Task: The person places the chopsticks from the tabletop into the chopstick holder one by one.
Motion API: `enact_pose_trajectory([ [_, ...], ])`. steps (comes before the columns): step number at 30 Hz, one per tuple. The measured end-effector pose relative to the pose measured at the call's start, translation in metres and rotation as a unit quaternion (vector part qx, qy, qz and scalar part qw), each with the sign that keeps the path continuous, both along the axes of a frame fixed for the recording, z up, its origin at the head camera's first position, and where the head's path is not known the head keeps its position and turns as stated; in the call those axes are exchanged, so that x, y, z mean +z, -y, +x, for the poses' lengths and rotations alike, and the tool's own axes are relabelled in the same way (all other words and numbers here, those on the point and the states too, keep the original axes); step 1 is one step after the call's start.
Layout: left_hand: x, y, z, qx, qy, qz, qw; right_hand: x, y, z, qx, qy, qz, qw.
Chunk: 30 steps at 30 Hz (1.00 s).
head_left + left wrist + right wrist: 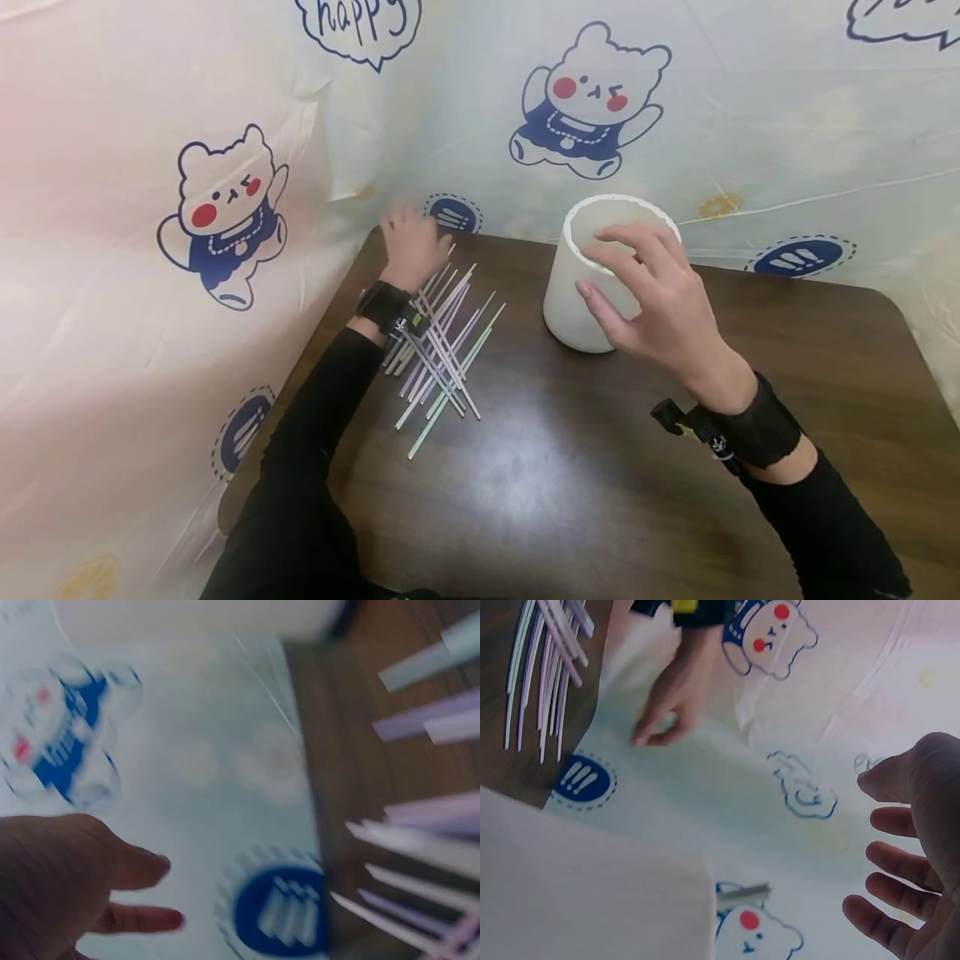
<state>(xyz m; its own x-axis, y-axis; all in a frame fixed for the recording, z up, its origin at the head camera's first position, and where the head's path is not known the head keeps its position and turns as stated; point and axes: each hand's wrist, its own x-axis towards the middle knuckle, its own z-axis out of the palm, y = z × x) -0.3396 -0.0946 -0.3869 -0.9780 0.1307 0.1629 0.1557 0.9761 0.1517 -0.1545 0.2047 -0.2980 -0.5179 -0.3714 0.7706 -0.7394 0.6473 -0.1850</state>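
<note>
Thin pastel straws in white, pink, purple and green lie in a crisscrossed pile on the table's left side. My left hand, slightly blurred, is raised by the far end of the pile. Its thumb and a finger stand apart in the left wrist view, holding nothing. A white tapered container stands upright, right of the straws. In front of it and partly over its rim hovers my right hand, fingers spread and curved, with nothing held. A greyish stick end pokes out past the container's rim in the right wrist view.
The brown wooden table reaches a patterned cloth backdrop at the back and left. A black strap with a small camera circles the left wrist. Another strap is on the right wrist.
</note>
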Motion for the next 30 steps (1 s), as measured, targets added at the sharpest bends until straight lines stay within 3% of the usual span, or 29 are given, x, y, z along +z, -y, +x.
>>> enact_pose_trajectory([
  [5,-0.02,0.018,-0.014,0.07,0.102,-0.039,0.9916,-0.003,0.006,0.007,0.016,-0.005,0.013,1.0],
  [12,-0.043,0.028,-0.015,0.112,0.158,-0.032,0.9806,-0.021,0.02,0.019,0.076,-0.007,0.054,0.996],
  [16,-0.054,0.034,-0.014,0.115,0.177,-0.024,0.9772,-0.035,0.03,0.03,0.107,0.037,0.084,0.99],
  [21,-0.064,0.037,-0.014,0.121,0.194,0.003,0.9737,-0.045,0.035,0.038,0.102,0.084,0.115,0.985],
  [26,-0.072,0.037,-0.017,0.13,0.183,0.027,0.9741,-0.048,0.032,0.037,0.093,0.097,0.117,0.984],
  [30,-0.072,0.032,-0.02,0.135,0.151,0.047,0.9781,-0.047,0.028,0.034,0.087,0.106,0.105,0.985],
])
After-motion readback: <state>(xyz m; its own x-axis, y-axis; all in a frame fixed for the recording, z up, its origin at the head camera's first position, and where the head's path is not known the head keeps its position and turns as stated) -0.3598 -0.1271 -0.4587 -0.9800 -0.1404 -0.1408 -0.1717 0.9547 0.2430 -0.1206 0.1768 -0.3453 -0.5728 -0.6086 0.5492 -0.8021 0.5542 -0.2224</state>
